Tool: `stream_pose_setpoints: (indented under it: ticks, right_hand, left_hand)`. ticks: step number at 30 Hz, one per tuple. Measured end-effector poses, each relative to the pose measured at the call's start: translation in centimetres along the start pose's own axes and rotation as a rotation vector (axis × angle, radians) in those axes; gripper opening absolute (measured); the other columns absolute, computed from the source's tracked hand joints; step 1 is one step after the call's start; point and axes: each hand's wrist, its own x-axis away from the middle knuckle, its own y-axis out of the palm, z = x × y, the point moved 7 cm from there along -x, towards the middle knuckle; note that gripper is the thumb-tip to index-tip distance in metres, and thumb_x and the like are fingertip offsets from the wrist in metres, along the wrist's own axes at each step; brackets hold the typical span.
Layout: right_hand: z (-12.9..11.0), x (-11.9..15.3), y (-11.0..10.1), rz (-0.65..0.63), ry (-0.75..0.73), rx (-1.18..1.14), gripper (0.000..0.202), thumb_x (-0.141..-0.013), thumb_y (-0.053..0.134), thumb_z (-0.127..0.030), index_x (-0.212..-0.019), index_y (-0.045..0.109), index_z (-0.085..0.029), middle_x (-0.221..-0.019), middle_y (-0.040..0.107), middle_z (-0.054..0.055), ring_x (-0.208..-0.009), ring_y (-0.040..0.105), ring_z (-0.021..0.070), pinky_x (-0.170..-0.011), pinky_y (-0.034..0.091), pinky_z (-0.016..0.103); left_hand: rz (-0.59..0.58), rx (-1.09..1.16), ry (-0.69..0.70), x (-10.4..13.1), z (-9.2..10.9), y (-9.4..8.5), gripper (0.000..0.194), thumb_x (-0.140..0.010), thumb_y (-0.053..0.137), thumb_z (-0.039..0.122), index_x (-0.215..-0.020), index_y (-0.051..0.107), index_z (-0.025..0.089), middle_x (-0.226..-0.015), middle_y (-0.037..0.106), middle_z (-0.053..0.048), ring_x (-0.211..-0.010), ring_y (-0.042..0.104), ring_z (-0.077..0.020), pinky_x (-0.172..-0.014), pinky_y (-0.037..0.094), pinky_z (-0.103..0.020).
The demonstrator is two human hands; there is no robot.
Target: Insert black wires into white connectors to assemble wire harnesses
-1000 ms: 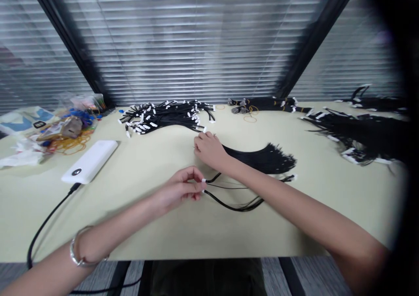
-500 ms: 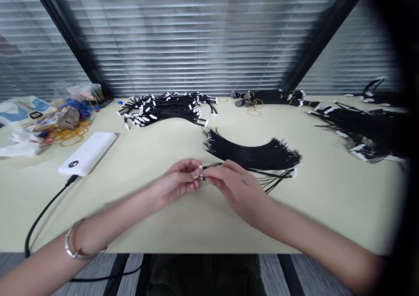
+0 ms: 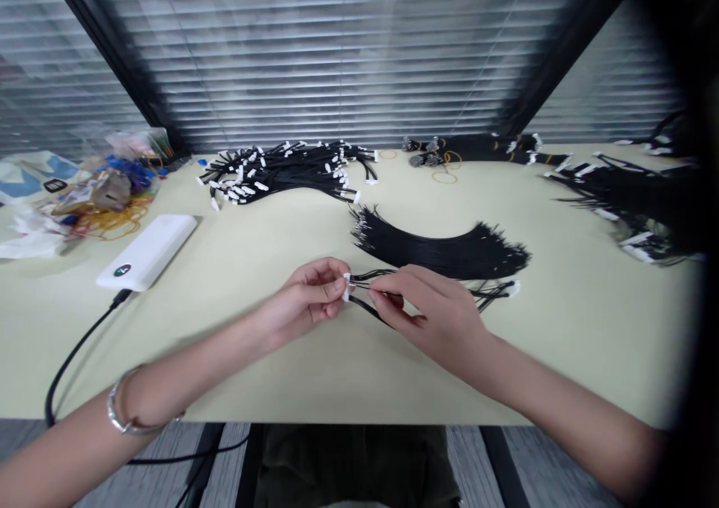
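Note:
My left hand (image 3: 314,291) pinches a small white connector (image 3: 347,288) between thumb and fingers, above the table's near half. Several black wires (image 3: 368,275) run from the connector to the right, passing behind and under my right hand (image 3: 432,306). The thumb and forefinger of that hand are closed on one thin black wire, a short way right of the connector. A second white connector (image 3: 512,288) shows at the wires' far end, on the table. Just behind the hands lies a curved bundle of loose black wires (image 3: 438,256) with bare metal tips at its left end.
Black cables with white connectors (image 3: 286,172) lie in a heap at the back. Rubber-banded bundles (image 3: 477,148) and more cables (image 3: 645,201) sit to the right. At left are a white power bank (image 3: 147,252) with a black cord and a pile of bags and rubber bands (image 3: 112,219).
My right hand has drawn back to the right, away from the connector, so more wire shows between the hands. My left hand still holds the connector. The view has tilted slightly.

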Motion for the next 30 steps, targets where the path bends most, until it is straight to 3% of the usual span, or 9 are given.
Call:
stream_pose_setpoints:
  ticks: [10,30]
  right_hand:
    - [-0.4,0.4,0.1,0.024,-0.118,0.220,0.005,-0.080,0.059,-0.013,-0.076,0.057,-0.016,-0.061,0.054,-0.002,-0.057,0.045,0.0095,-0.056,0.037,0.024]
    - [-0.9,1.2,1.4,0.004,-0.199,0.221,0.006,-0.082,0.055,-0.012,-0.078,0.057,-0.016,-0.064,0.059,0.000,-0.059,0.052,0.0104,-0.057,0.038,0.025]
  left_hand:
    - [-0.015,0.006,0.005,-0.1,0.0,0.2,0.009,-0.079,0.063,0.015,-0.088,0.059,0.015,-0.073,0.050,0.002,-0.051,0.045,-0.0020,-0.046,0.032,-0.013]
    - [-0.011,-0.046,-0.028,0.0,-0.7,-0.1,0.016,-0.074,0.068,0.016,-0.087,0.058,0.016,-0.071,0.053,0.001,-0.053,0.047,-0.0050,-0.048,0.031,-0.018]
